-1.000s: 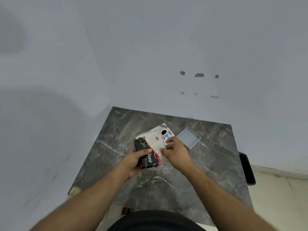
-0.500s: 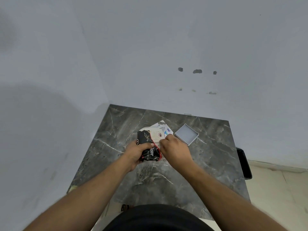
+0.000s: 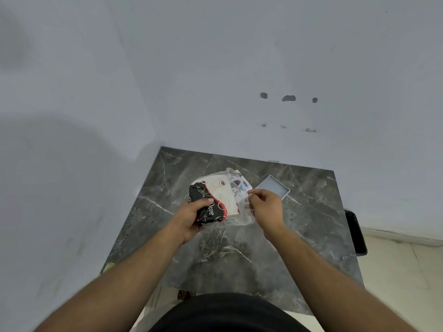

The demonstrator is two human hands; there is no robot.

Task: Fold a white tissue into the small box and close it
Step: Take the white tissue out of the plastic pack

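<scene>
Currently the left hand (image 3: 191, 215) grips the tissue pack (image 3: 217, 198), while the right hand (image 3: 265, 208) pinches something thin and pale at the pack's right edge, probably a tissue. The small box (image 3: 273, 186) sits open just beyond the right hand. A hard pull could tear the sheet or drag out several.

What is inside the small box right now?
The small box lies open on the marble table, and its visible floor is bare: no tissue in it. The right hand covers its near corner, so that part is hidden. No lid is visible.
</scene>
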